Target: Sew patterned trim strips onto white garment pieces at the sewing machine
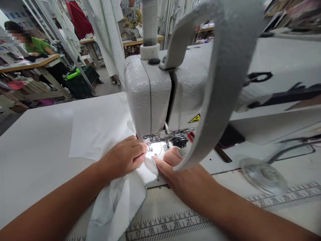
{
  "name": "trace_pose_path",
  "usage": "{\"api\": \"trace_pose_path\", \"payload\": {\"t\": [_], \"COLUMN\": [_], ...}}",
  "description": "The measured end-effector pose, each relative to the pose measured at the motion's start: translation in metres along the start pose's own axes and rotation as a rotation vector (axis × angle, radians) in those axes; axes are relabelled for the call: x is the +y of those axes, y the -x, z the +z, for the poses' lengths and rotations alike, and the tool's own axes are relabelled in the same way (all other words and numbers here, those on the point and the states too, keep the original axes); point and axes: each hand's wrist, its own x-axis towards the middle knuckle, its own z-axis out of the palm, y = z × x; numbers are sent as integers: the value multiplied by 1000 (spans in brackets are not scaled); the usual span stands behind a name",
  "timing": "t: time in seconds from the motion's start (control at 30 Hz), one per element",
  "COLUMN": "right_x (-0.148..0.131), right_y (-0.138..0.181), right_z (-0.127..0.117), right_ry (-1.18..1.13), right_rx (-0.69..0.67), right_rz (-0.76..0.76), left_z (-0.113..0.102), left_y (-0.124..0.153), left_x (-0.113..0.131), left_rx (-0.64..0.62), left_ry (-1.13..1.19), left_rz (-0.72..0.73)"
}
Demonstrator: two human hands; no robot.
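Observation:
A piece of white fabric (135,190) with a greenish stitched edge lies under the sewing machine (150,93) and hangs toward me in folds. My left hand (127,154) is closed on this fabric, its fingertips right beside the lit presser foot (150,147). On the other side, my right hand (185,174) has its fingers bent, with the fingertips pinching the fabric's edge just in front of the needle plate (157,149). The machine's curved grey bar hides part of the right hand's knuckles.
A printed ruler strip (170,224) runs along the table's front edge. To the right are a clear plastic disc (264,175) and a dark phone-like object (230,135). White cloth spreads over the tabletop (37,144) at left. A person in green (40,45) works beyond.

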Motion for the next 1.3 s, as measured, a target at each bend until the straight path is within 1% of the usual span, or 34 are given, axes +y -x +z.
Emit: {"api": "trace_pose_path", "payload": {"t": [0.13,0.33,0.47,0.57,0.63,0.8,1.0,1.1,1.17,1.23,1.3], "right_x": [1,2,2,2,2,2,0,-2,-5,-8,-7], "right_y": [0,0,0,-1,-1,-2,-2,1,3,4,6], "right_z": [0,2,1,1,0,-2,-3,0,1,0,-4], "right_ry": [-22,-66,-81,-103,-121,-159,-136,-12,81,114,85], "right_rx": [-2,-64,-46,-55,-87,-129,-79,27,86,86,38], "right_rz": [34,51,58,65,83,110,127,92,15,-109,-214], "left_z": [0,8,11,10,8,2,-1,0,-1,-3,-7], "left_y": [0,3,4,3,3,0,-3,-4,-3,-2,-1], "left_x": [0,-3,-6,-6,-5,-2,1,2,2,3,6], "left_rx": [19,79,86,54,33,26,65,76,61,27,6], "left_ry": [-22,-45,-37,-38,-38,-33,-39,-16,10,28,32], "left_rz": [-2,-33,-48,-62,-71,-51,-17,-30,-48,-70,-68]}}
